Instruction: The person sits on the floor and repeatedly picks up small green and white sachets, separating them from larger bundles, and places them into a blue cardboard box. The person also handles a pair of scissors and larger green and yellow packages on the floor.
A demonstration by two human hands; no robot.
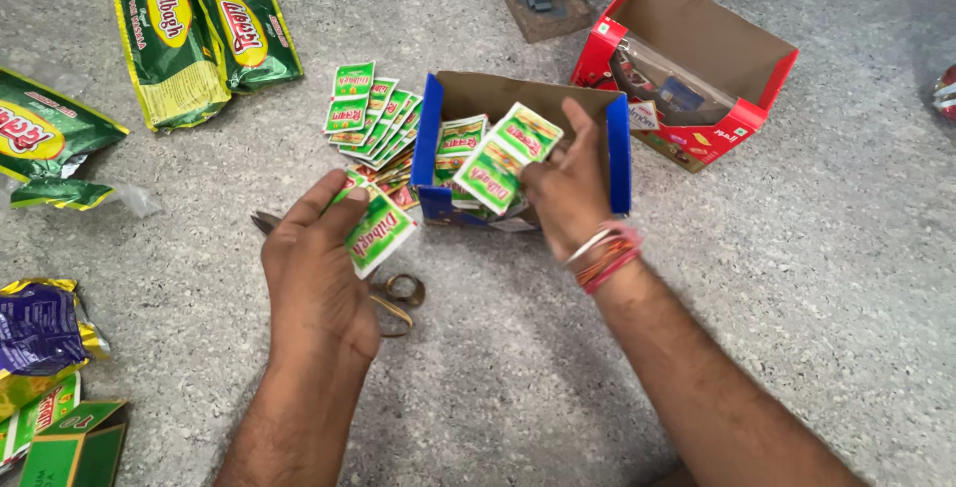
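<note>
Both forearms reach up from the bottom edge toward the blue box, which I'll use as my landmark on the grey floor. Left of the box, my left hand is curled, thumb on top, pinching one green sachet whose long axis slants up toward the box's near left corner. My right hand sits at the box's open front, fingers closed on a small fan of sachets that tilts up and to the left; this hand is the nearer one to the box, practically inside it. More sachets stand packed within the box, against its left wall. Just outside that wall lies a spread row of loose sachets, overlapping like cards, running down toward my left hand. Scissors lie on the floor under my left hand, partly hidden by it. Behind the box, to its right, a red carton lies open with a few packets inside; I cannot tell what kind. Far left of the box lie large green pouches, with another green pouch and a purple pouch further left, near the frame edge.
</note>
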